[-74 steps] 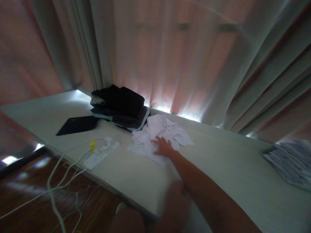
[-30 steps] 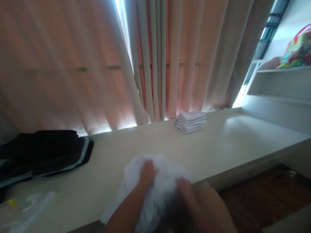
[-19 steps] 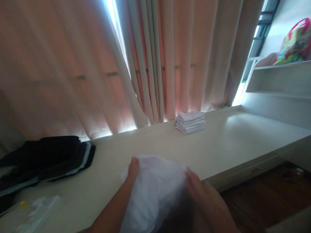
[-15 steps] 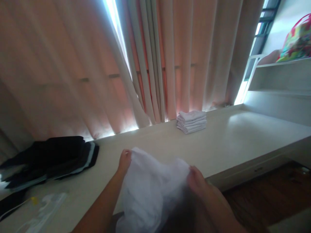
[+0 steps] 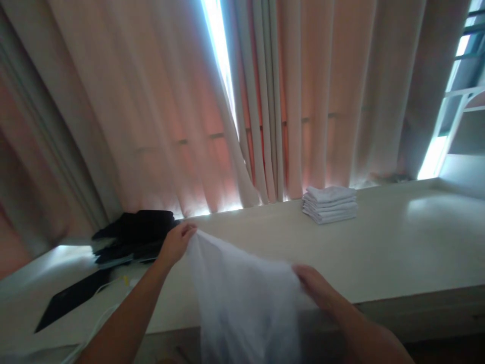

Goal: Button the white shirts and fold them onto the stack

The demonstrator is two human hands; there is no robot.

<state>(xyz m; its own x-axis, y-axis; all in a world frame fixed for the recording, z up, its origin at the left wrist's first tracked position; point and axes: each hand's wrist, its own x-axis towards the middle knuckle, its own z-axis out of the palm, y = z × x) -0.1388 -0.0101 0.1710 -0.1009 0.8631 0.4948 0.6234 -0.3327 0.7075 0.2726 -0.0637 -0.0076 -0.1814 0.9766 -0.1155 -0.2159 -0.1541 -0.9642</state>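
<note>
A thin white cloth garment [image 5: 246, 298] hangs between my two hands over the front edge of the white counter; its exact kind cannot be made out. My left hand [image 5: 178, 243] pinches its upper left corner. At the upper right corner, my right hand [image 5: 312, 283] grips the fabric, slightly blurred. The top edge sags a little between them, and the lower part runs out of the bottom of the view. Behind it, a neat stack of folded white garments [image 5: 329, 205] sits against the back of the counter.
On the counter [image 5: 397, 253], a pile of dark folded clothes [image 5: 140, 232] lies at the left rear. A flat black item [image 5: 71, 298] and a pale cable [image 5: 100, 321] lie in front of it. Long curtains [image 5: 170, 101] hang behind. White shelving [image 5: 468, 131] stands at the far right.
My hands have moved apart, the left one towards the dark pile, and the white garment is spread wider and flatter. The view has turned left, so the counter items sit further right.
</note>
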